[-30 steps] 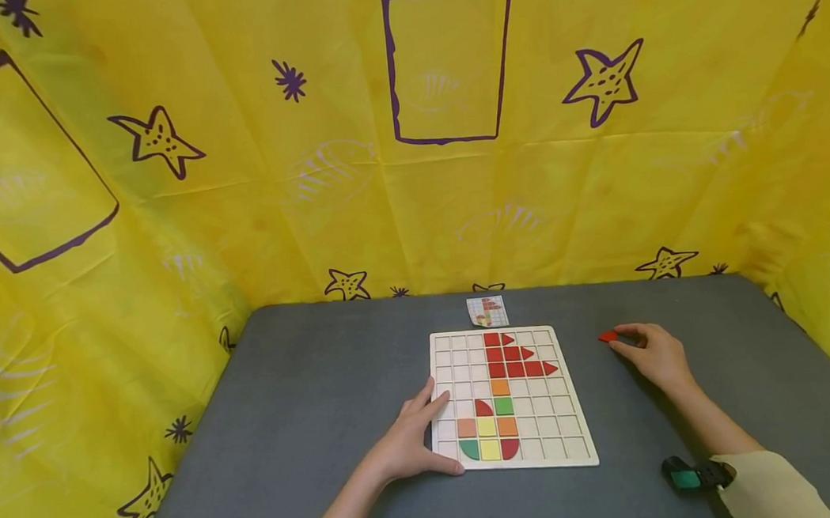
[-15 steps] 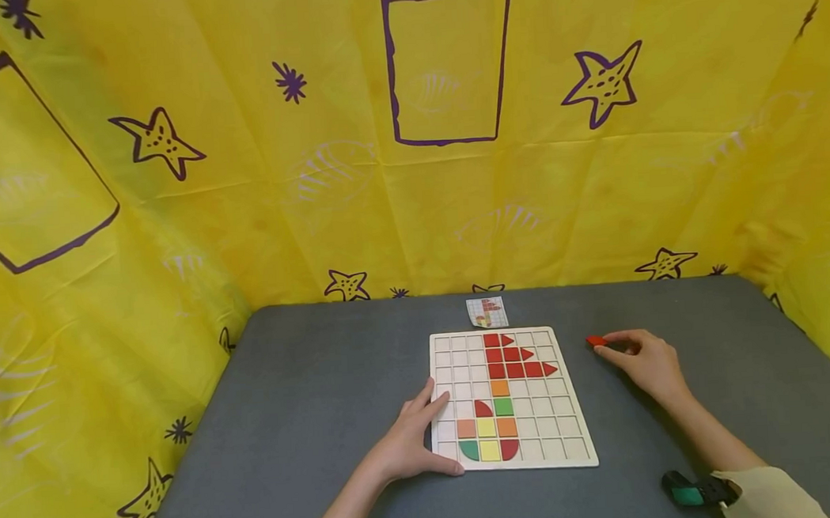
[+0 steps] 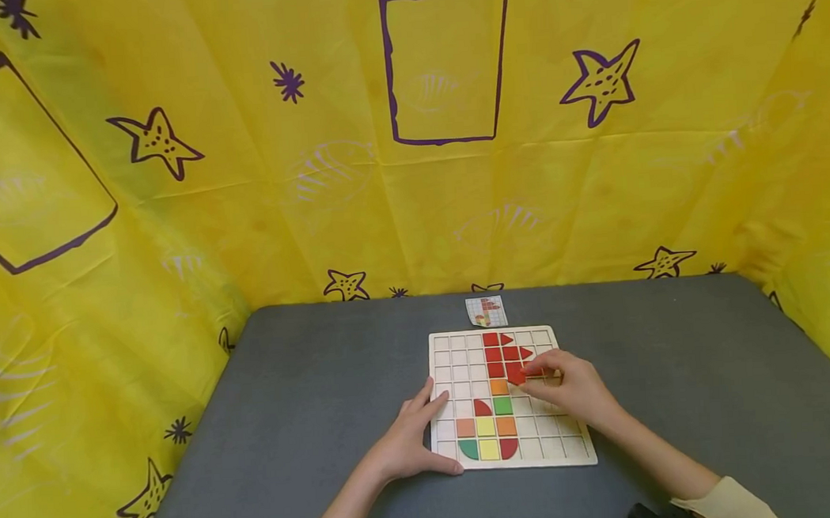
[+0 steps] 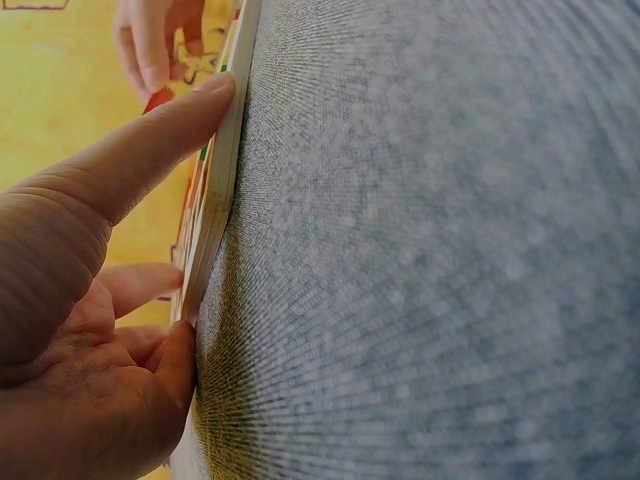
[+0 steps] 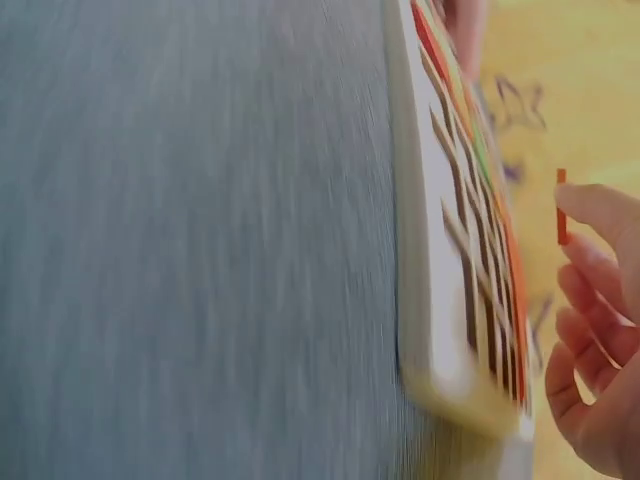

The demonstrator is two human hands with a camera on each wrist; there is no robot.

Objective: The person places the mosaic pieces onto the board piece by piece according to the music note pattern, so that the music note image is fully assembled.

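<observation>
A white gridded puzzle board (image 3: pixel 547 427) lies on the grey table, partly filled with red, orange, yellow and green tiles. My left hand (image 3: pixel 405 443) rests at its lower left corner: fingers spread along the left side, thumb at the near edge. In the left wrist view the thumb (image 4: pixel 150 150) reaches straight to that edge. My right hand (image 3: pixel 572 384) pinches a small flat red tile (image 3: pixel 516 375) over the board, near the third row of red squares. The right wrist view shows the tile (image 5: pixel 562 207) edge-on between thumb and finger, above the board surface.
A small pattern card (image 3: pixel 486 312) printed with a similar coloured figure lies just beyond the board. Behind the table (image 3: pixel 309 392) hangs a yellow cloth (image 3: pixel 441 226) with purple drawings. A dark wrist strap (image 3: pixel 648 516) sits at the right sleeve.
The right hand has carried the red tile leftward from beside the board to over it. The left hand and the board have stayed in place.
</observation>
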